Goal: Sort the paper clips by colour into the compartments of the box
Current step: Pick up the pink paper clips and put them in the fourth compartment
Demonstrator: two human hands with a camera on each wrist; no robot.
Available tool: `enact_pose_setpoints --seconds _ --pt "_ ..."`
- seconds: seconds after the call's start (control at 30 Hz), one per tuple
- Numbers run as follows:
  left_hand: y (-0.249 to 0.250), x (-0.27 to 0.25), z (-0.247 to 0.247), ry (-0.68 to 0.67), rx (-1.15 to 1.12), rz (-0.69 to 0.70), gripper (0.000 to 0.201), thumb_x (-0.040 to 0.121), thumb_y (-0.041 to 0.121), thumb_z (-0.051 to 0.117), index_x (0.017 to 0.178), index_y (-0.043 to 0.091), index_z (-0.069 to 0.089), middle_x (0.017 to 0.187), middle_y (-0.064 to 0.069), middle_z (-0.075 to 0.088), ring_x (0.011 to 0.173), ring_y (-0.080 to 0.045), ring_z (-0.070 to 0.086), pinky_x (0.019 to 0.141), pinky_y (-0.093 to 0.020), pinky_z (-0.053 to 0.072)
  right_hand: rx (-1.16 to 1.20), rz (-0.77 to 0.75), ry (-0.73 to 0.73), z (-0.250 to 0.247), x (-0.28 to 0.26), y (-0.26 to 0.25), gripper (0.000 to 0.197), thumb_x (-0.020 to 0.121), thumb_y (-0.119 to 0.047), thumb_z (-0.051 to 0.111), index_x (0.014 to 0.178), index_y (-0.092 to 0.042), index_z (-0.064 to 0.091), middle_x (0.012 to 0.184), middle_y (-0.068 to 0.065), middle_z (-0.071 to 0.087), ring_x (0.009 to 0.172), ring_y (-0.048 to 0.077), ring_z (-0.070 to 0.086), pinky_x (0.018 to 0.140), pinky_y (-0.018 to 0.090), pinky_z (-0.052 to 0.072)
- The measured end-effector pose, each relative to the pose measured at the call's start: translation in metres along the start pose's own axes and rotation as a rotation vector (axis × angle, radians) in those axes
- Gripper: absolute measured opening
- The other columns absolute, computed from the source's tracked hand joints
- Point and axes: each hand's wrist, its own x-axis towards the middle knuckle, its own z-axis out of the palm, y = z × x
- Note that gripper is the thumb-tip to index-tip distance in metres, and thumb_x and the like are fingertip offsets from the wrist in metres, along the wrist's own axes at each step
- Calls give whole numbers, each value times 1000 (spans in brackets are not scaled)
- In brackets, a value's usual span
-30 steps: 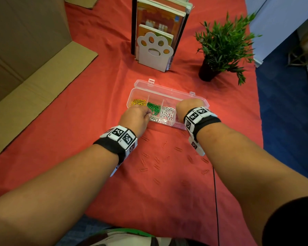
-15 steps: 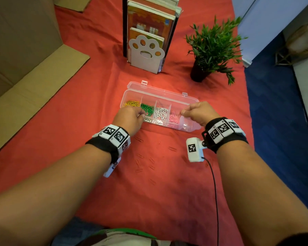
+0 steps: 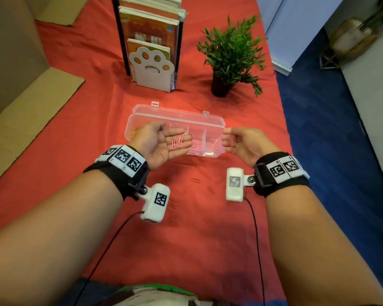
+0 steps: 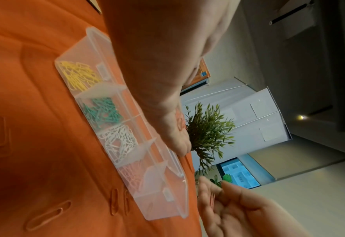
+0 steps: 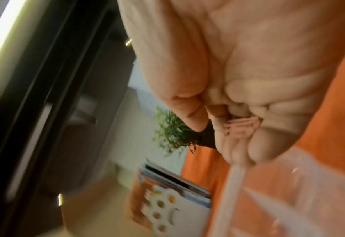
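Observation:
The clear compartment box lies open on the red cloth. It holds yellow clips, green clips, white clips and pink clips, each in its own compartment; the end compartment looks almost empty. My left hand hovers palm up over the box's left half, with a few pink paper clips lying on its straight fingers. My right hand is at the box's right end, fingers curled round more pink clips. Loose red clips lie on the cloth in front of the box.
A paw-shaped bookend with books and a potted plant stand behind the box. Cardboard lies at the left. The table's right edge drops to a blue floor.
Both hands were knuckles-up at the box. They have lifted and turned palm up, the left one spreading flat with pink clips on it. My head view has tilted.

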Motion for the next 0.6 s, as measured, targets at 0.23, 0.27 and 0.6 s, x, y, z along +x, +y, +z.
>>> enact_pose_setpoints --seconds 0.23,0.27,0.6 --pt "-4 6 27 3 112 -16 55 97 38 22 116 -3 53 112 -25 62 105 -35 61 91 -42 49 472 5 -217 -17 -19 13 29 96 -4 34 114 9 54 104 24 66 92 32 70 88 35 54" --pt "-4 8 31 9 140 -21 56 97 39 22 119 -3 52 115 -26 60 109 -35 60 91 -41 49 459 -6 -188 -18 -20 13 27 96 0 34 111 9 54 103 24 66 88 30 71 87 34 54" --pt "3 30 58 162 319 110 37 93 40 35 95 9 56 99 -6 48 75 -12 42 69 -24 38 6 -154 103 2 0 6 25 86 16 41 99 2 58 92 17 62 84 25 69 67 23 59"
